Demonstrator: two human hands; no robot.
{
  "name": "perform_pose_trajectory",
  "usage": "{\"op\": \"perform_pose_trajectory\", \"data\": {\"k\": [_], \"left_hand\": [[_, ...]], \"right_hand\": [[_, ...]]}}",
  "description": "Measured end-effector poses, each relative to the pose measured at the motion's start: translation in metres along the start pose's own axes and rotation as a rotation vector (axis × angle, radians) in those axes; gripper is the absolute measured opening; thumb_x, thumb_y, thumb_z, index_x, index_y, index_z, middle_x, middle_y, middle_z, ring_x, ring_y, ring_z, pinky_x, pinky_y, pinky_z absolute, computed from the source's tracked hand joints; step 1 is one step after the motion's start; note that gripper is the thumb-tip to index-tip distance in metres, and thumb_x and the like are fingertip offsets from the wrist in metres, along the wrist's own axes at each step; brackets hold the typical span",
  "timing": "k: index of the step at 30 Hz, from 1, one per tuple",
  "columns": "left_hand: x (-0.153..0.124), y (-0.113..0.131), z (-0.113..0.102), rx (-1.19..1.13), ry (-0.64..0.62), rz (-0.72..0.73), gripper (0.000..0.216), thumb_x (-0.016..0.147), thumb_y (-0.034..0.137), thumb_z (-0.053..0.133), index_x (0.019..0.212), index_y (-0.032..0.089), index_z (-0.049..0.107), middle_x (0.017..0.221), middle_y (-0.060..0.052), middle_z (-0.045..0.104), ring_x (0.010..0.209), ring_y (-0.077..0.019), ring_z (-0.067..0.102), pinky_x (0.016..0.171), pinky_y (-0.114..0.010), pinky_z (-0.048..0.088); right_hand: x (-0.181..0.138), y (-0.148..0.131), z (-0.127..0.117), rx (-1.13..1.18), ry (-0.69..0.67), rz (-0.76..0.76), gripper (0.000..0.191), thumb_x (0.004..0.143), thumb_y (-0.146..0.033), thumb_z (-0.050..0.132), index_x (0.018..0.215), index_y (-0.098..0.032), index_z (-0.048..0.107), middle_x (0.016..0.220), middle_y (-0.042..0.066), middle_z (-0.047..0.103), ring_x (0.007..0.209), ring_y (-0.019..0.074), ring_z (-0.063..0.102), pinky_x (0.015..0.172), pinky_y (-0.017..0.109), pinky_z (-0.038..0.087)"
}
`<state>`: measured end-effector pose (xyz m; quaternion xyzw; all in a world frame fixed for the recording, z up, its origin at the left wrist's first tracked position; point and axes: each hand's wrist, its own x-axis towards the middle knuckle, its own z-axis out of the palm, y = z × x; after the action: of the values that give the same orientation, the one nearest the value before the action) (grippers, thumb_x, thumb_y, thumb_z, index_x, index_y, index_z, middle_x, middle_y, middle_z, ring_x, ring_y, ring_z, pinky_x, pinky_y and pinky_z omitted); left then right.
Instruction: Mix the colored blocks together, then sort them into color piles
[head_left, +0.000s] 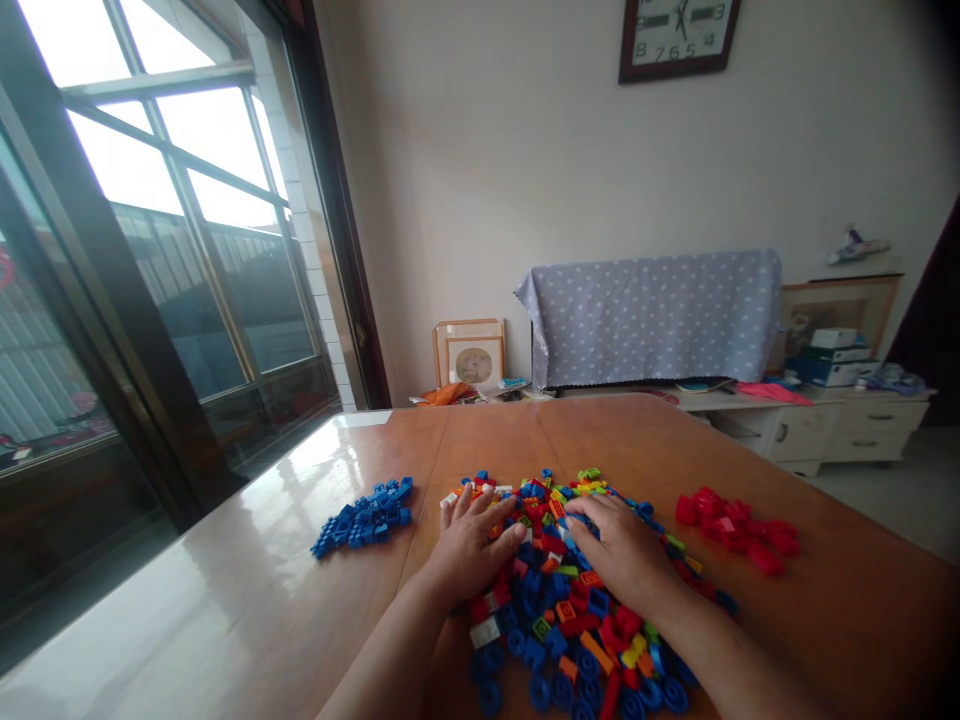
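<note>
A big heap of mixed toy building bricks [559, 610] in blue, red, orange, yellow, green and white covers the near middle of the table. My left hand [472, 545] rests on the heap's left side, its fingers spread and nothing seen in its grasp. Over the right side lies my right hand [615, 545], with thumb and fingers apart around several bricks; its outer fingers are partly hidden. To the left sits a separate pile of blue bricks [364, 517]. A pile of red bricks [739, 528] lies off to the right.
The wooden table [255, 590] reaches toward the back wall. Beyond it are framed pictures [474, 360], a dotted cloth [652, 320] over a wide object, and a white cabinet [855, 430] with boxes. Glass doors [187, 250] stand at the left; a clock [679, 38] hangs above.
</note>
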<state>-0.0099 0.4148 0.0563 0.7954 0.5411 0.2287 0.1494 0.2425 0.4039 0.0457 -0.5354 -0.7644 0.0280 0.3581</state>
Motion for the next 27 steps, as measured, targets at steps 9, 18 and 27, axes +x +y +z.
{"op": "perform_pose_trajectory", "data": {"k": [9,18,27], "left_hand": [[-0.005,0.008,-0.004,-0.062,0.055,0.124,0.049,0.09,0.069,0.053,0.122,0.037,0.072,0.14,-0.004,0.061,0.137,-0.0334,0.042,0.122,-0.056,0.015],[0.005,-0.019,-0.012,-0.435,0.419,-0.07,0.034,0.088,0.051,0.062,0.088,0.02,0.076,0.098,-0.007,0.067,0.091,-0.0205,0.064,0.084,-0.031,0.05],[0.003,-0.081,-0.033,-0.295,0.676,-0.468,0.014,0.082,0.029,0.058,0.093,0.02,0.061,0.079,-0.001,0.066,0.069,-0.0169,0.062,0.064,-0.026,0.045]], "right_hand": [[-0.001,0.007,0.004,0.021,-0.018,-0.004,0.025,0.096,-0.034,0.049,0.105,-0.023,0.07,0.108,0.006,0.072,0.107,0.0242,0.063,0.095,0.038,0.046],[-0.001,0.013,0.008,0.036,0.003,-0.028,0.026,0.096,-0.036,0.049,0.105,-0.024,0.07,0.109,0.007,0.073,0.106,0.0257,0.063,0.094,0.041,0.047],[-0.002,0.013,0.008,0.048,-0.007,-0.026,0.026,0.095,-0.037,0.049,0.104,-0.025,0.07,0.11,0.006,0.073,0.108,0.0259,0.063,0.095,0.041,0.047]]}}
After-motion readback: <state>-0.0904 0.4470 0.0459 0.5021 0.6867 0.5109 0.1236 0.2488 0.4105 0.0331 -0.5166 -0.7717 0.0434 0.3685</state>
